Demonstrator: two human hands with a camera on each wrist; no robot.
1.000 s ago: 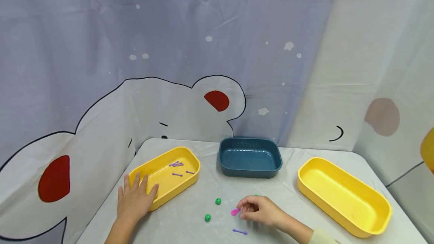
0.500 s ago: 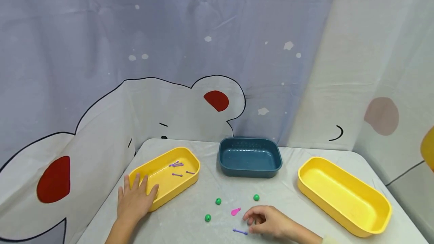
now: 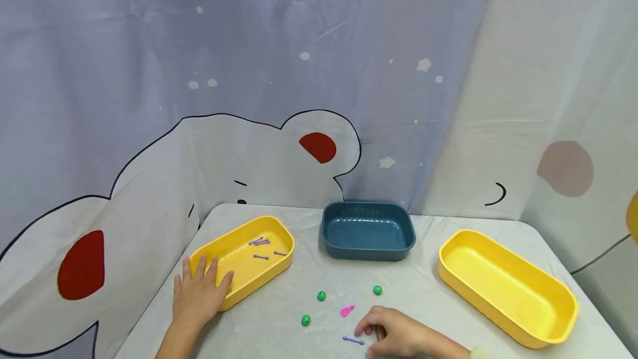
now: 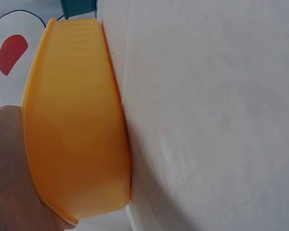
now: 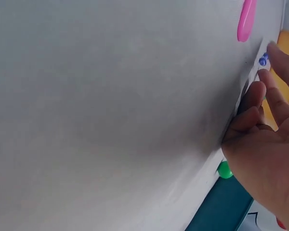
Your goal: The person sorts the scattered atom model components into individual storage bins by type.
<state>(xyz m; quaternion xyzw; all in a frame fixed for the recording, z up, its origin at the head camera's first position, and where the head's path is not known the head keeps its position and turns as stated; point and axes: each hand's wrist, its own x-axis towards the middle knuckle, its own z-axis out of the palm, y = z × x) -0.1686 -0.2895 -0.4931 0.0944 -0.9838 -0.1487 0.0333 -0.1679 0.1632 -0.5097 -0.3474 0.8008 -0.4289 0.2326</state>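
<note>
My left hand (image 3: 198,298) rests with spread, straight fingers over the near-left end of a yellow tray (image 3: 280,273), where several small purple rods (image 3: 261,257) lie. The left wrist view has the outer wall of the yellow tray (image 4: 77,120) beside that hand. On the table, my right hand (image 3: 394,332) is just right of a single purple rod (image 3: 353,340) with knobbed ends; thumb and forefinger stand apart around its right end and do not grip it. The right wrist view shows that hand (image 5: 265,149) with the rod's blue-looking tip (image 5: 263,60) beyond the fingertips. A pink teardrop-shaped piece (image 3: 347,311) lies just behind.
Green beads lie around the pink piece: one at the back right (image 3: 377,290), one behind left (image 3: 321,296), one in front left (image 3: 306,320). A dark teal tray (image 3: 369,254) stands at the back middle, another yellow tray (image 3: 498,314) at the right. A printed cloth (image 3: 269,71) hangs behind.
My right hand has drawn back from the pink piece, leaving it on the table, and moved nearer to the purple rod. One green bead has come into full view. The left hand stays put.
</note>
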